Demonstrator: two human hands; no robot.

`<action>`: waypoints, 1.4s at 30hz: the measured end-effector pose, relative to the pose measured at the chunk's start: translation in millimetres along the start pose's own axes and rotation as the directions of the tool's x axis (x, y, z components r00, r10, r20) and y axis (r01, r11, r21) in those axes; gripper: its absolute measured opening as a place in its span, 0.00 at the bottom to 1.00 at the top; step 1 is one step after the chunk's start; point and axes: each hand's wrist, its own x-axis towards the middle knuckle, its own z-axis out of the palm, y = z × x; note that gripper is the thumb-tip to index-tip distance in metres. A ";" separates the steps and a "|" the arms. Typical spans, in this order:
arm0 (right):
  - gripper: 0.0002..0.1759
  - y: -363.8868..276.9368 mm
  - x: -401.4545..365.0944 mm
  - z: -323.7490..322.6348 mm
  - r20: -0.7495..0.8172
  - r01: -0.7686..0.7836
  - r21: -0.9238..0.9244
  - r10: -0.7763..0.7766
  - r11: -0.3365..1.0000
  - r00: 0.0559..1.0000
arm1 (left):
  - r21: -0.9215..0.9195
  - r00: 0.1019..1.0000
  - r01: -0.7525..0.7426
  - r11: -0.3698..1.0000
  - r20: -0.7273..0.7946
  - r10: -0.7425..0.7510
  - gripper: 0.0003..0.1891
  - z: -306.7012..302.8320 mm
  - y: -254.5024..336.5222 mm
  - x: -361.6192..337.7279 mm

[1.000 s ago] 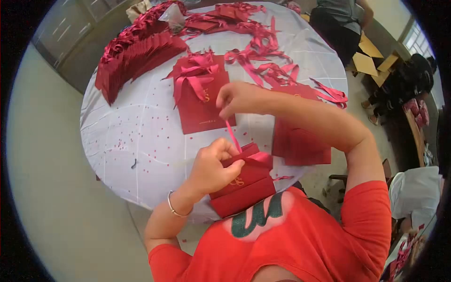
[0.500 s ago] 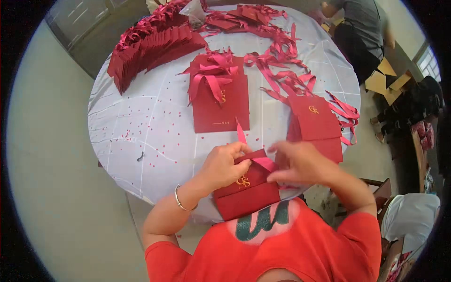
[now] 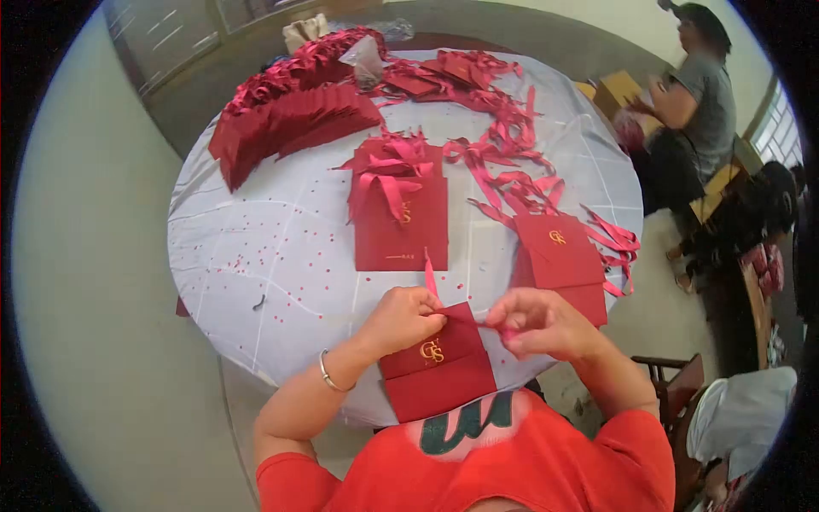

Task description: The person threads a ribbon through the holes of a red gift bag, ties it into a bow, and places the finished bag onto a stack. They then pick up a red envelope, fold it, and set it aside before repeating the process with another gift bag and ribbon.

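Observation:
A dark red paper gift bag (image 3: 439, 388) with a gold monogram lies flat at the table's near edge, against my shirt. My left hand (image 3: 401, 320) is closed in a pinch at the bag's top edge, holding a pink ribbon (image 3: 430, 273) whose tail sticks up past the fingertips. To the right, my right hand (image 3: 546, 324) pinches the other stretch of that ribbon, drawn out between the two hands. Just ahead lies a pile of finished-looking red bags (image 3: 401, 243) with pink ribbon bows on top.
Flat red bags (image 3: 559, 256) lie at the right, beside loose pink ribbons (image 3: 520, 188). A long row of red bags (image 3: 294, 128) stands at the back left. Small red dots litter the white tablecloth (image 3: 222, 290). A person (image 3: 699, 111) sits by cardboard boxes beyond the table.
My right hand has closed from spread fingers into a pinch on the ribbon, which is now pulled rightward. The view has tilted up; the person at the back right is now more upright.

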 end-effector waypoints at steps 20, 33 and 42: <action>0.10 -11.5 14.5 -4.0 -0.045 0.515 -0.620 -0.681 0.592 0.730 | 0.025 0.993 -0.098 0.995 -0.067 0.099 0.09 2.5 -4.2 1.0; 0.20 12.9 20.7 -5.0 -0.033 0.080 -0.960 -0.390 0.269 0.920 | -0.017 1.000 -0.007 1.000 0.024 0.007 0.06 -1.3 5.2 -1.2; 0.07 23.4 31.5 -23.3 0.037 -0.123 -0.969 -0.618 -0.215 0.786 | 0.012 1.000 0.004 1.000 0.016 -0.004 0.06 -3.2 8.2 -2.2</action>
